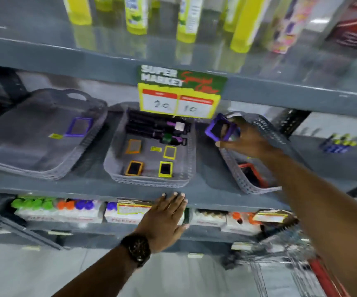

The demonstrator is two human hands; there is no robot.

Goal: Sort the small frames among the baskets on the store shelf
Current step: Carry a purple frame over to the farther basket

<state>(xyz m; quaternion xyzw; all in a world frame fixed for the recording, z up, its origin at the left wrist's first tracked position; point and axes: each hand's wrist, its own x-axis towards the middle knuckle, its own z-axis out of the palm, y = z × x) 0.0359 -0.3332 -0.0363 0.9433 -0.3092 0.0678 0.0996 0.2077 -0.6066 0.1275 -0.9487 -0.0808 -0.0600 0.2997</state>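
The left hand (pixel 166 219), a dark watch (pixel 136 249) on its wrist, is laid flat with fingers spread against the front edge of the shelf (pixel 87 187), gripping nothing. Beyond it, three grey baskets are set side by side on that shelf. In the middle basket (pixel 149 179), two orange frames (pixel 134 168) and two yellow frames (pixel 166 169) are laid before a row of dark items. In the left basket (pixel 44 170), a single purple frame (pixel 79 127) is seen. A red frame (pixel 252 175) is held in the right basket (pixel 246 185). Above that basket's far left rim, several purple frames (pixel 220 130) are clamped in the right hand (pixel 245 139). A price sign (pixel 178 94) is hung overhead.
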